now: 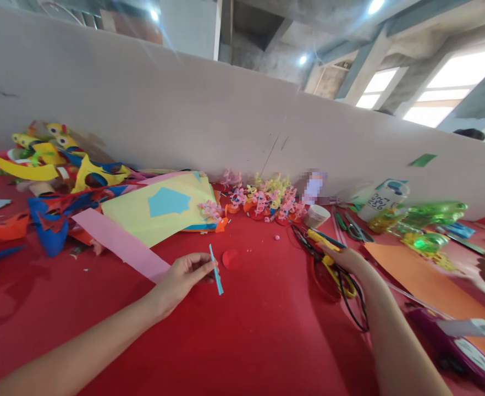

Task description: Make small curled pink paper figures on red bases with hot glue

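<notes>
One blue strip [215, 272], tilted, is pinched between the thumb and fingers of the left hand [180, 279] above the red table [246, 346]. Just beside it lies a red disc [230, 259]. The right hand [347, 257] is at a yellow tool [321, 240]; from where I stand, I cannot tell whether its fingers are closed around it. Beyond the disc cluster pink and yellow curls [263, 202], near a white cup [318, 216]. At left, a pink strip [119, 243] overlaps pale yellow paper [133, 214]; at right lies an orange sheet [424, 278].
</notes>
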